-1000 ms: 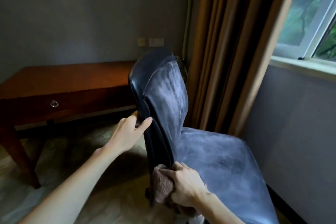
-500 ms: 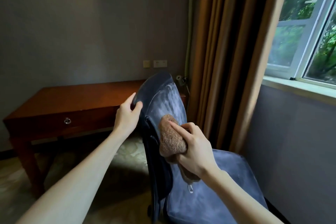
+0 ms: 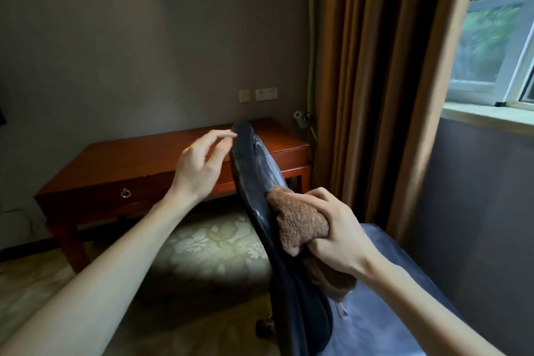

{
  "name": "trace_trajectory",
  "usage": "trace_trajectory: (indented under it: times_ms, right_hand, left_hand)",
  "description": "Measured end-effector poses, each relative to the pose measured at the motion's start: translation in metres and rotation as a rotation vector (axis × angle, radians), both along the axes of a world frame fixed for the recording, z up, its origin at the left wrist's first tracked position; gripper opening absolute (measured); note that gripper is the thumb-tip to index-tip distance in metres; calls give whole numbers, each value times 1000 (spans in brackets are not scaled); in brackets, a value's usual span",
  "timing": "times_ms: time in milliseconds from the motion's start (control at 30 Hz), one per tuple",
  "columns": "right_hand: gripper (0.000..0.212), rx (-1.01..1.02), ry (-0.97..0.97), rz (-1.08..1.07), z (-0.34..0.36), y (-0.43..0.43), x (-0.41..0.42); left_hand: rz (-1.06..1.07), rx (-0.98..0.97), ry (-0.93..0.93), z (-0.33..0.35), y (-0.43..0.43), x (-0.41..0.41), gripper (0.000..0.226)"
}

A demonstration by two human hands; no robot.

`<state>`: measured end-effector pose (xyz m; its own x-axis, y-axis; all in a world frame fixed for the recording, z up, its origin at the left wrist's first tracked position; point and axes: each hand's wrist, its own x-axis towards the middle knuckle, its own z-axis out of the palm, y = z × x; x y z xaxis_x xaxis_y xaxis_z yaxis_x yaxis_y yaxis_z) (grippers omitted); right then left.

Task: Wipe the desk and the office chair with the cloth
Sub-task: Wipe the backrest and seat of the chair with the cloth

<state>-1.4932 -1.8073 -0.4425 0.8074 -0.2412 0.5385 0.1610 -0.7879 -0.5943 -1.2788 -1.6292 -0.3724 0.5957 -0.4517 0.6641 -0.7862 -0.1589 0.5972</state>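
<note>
The dark blue office chair (image 3: 387, 306) stands in front of me, its backrest seen edge-on. My right hand (image 3: 336, 228) grips a bunched brown cloth (image 3: 297, 218) and presses it against the front of the backrest, midway up. My left hand (image 3: 202, 166) hovers beside the backrest's top edge, fingers relaxed, fingertips at or just off the rim. The reddish wooden desk (image 3: 150, 159) with a ring-pull drawer stands behind the chair against the wall.
Brown curtains (image 3: 375, 81) hang just right of the chair, with a window (image 3: 497, 37) and a grey wall below it. Patterned carpet (image 3: 213, 243) covers the floor between desk and chair. Wall sockets (image 3: 265, 93) sit above the desk.
The chair has turned so its backrest is now edge-on. My left hand has let go of the backrest's top edge and opened. My right hand keeps the cloth on the backrest.
</note>
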Motion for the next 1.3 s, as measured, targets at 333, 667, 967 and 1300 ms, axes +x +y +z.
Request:
trace_trajectory:
  times_ms: [333, 667, 967, 1300]
  right_hand:
    - [75, -55, 15, 61, 13, -17, 36]
    - [73, -78, 34, -110, 28, -11, 71]
    - [75, 107, -142, -58, 72, -5, 37]
    - [58, -205, 37, 217, 80, 19, 10]
  left_hand:
    - [-183, -319, 175, -28, -61, -4, 53]
    - [-183, -197, 88, -25, -48, -26, 38]
    - [-214, -196, 274, -14, -37, -21, 64]
    - [-294, -220, 513, -10, -55, -23, 68]
